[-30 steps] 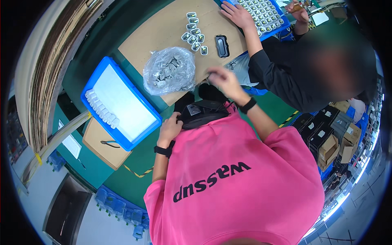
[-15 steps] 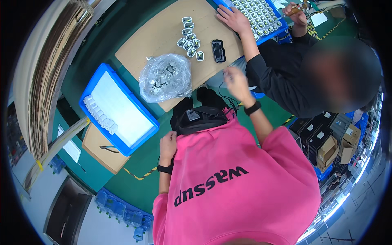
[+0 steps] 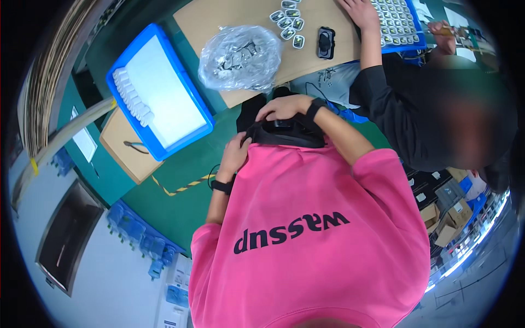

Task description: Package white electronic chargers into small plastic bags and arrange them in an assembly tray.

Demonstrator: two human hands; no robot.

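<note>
A black waist bag (image 3: 292,138) lies across my lap at the hem of my pink shirt, its top gaping and a dark object inside. My left hand (image 3: 236,153) grips the bag's left end with its fingers curled. Over the bag's upper edge bends my right hand (image 3: 285,107), its fingertips closed on the rim; what lies beneath them is hidden. Beyond my knees, a clear plastic bag (image 3: 268,57) of small wrapped parts rests on the cardboard-covered table (image 3: 240,98). A black tray-like case (image 3: 326,43) and several small white-rimmed parts (image 3: 287,33) lie farther off.
At the left stands a blue-rimmed tray (image 3: 199,131) with a row of white pieces (image 3: 131,98). Pliers (image 3: 135,146) lie on cardboard beside it. To the right sits a co-worker in a dark sleeve (image 3: 377,87), one hand (image 3: 362,13) by a blue tray of parts (image 3: 395,24).
My right hand has come from beside the table edge down to the waist bag. My left hand has shifted onto the bag's left end. The view has tilted, so the table appears higher.
</note>
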